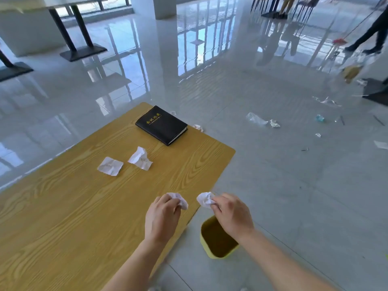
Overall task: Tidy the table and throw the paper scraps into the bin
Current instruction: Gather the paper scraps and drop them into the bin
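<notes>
On the wood-grain table (pixel 63 217), well beyond the left fingertips and off to their left, lies a flattened paper scrap (pixel 110 166). Just beside it on its right is a more crumpled paper scrap (pixel 140 158). Farther out from the fingers, near the table's far end, rests a closed black notebook (pixel 161 125) with gold lettering on its cover.

The left hand (pixel 161 217) is over the table near its right edge. Its fingers (pixel 168 201) are curled round a white paper wad (pixel 181 200), which pokes out past the fingertips to the right. Close beside that wad but apart from it is a second paper wad (pixel 205 199), pinched by the fingers (pixel 220 201) of the right hand (pixel 233 215). This hand is past the table's edge.

Below the right hand, on the floor against the table's side, stands an open yellow bin (pixel 220 255). The wrist covers part of its rim. Whether the second wad is directly over the opening I cannot tell.

Far ahead of the right fingers, a small torn scrap (pixel 198 127) sits by the table's far edge. Clear plastic litter (pixel 262 120) lies on the glossy floor beyond.
</notes>
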